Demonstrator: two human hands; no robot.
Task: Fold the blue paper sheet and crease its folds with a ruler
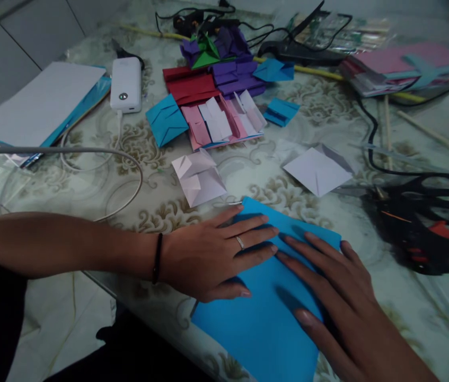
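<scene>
Head view, the only one available. From where I stand, the blue sheet (264,329) lies on the patterned table (256,164) before the person, with no crease visible. The left hand (216,254) rests flat on it, fingers spread, gripping nothing; the right hand (343,286) is spread at its right side, also gripping nothing, thumb contact unclear.

Done: two creased white pieces (208,185) and a cluster of folded coloured pieces (238,77) lie beyond. Whether these are finished cannot be told. Outstanding: the sheet appears unworked.

Surroundings: black scissors (423,185) and a glue gun (411,233) crowd the right; a pale cable (139,180) loops beside the left forearm. Only the hands cover the sheet.
</scene>
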